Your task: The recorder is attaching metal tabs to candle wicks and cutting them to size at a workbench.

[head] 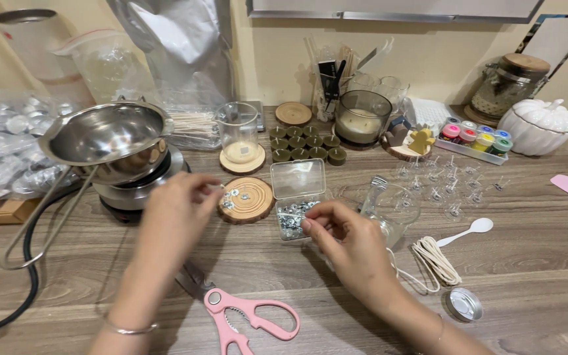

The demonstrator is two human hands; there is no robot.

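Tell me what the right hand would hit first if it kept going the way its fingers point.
The right hand points up-left, so it would likely meet the small clear plastic box of metal bits first; the fingertips look almost at its rim, though depth is unclear.

A grey wood-grain table [547, 276] bears pink scissors [248, 315], coiled wick cord [435, 260], a white spoon [468, 230].

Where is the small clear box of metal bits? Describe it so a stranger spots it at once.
Start at the steel pot on the left and move right past the round wood slice. The small clear box sits just beyond, lid up, under the right hand. Unlike nearby glass cups, it is rectangular and holds tiny silvery metal tabs.
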